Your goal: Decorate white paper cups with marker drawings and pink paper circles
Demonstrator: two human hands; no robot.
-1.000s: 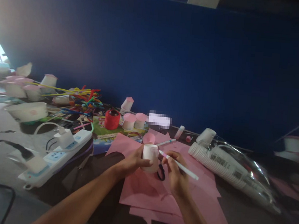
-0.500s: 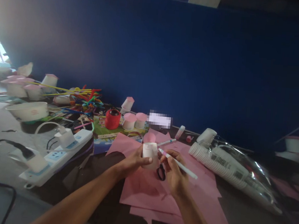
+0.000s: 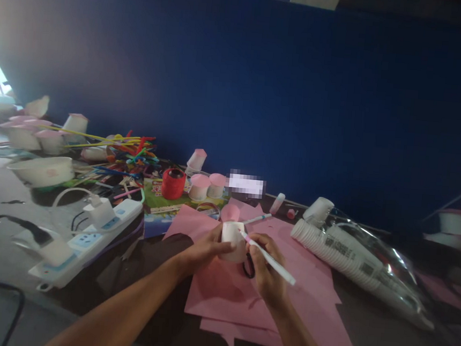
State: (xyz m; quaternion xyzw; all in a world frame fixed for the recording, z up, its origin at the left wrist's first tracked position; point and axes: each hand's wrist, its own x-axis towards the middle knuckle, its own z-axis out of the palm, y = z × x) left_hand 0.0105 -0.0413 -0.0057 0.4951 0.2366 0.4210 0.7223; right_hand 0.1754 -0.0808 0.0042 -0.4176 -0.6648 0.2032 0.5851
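My left hand (image 3: pixel 210 249) is wrapped round a small white paper cup (image 3: pixel 232 243), its thumb across the front. My right hand (image 3: pixel 266 265) grips a white marker (image 3: pixel 273 264) whose pink-collared tip touches or nearly touches the cup's upper side. Pink paper sheets (image 3: pixel 305 287) lie beneath both hands. Between the cup and my right hand shows a black loop (image 3: pixel 248 266), perhaps a scissor handle. A second marker (image 3: pixel 257 218) rests on the paper behind the cup, beside a round pink piece (image 3: pixel 230 213).
A power strip (image 3: pixel 87 241) with plugs and cables is at left, near colourful pipe cleaners (image 3: pixel 135 151) and a bowl (image 3: pixel 43 171). A red roll (image 3: pixel 173 183) stands beside pink-topped cups (image 3: pixel 199 187). Stacked cups (image 3: pixel 344 258) in plastic lie at right.
The marker in my right hand has moved left and slightly down, bringing its tip onto or very near the cup. The cup has turned slightly, and the faint marks on its front no longer show.
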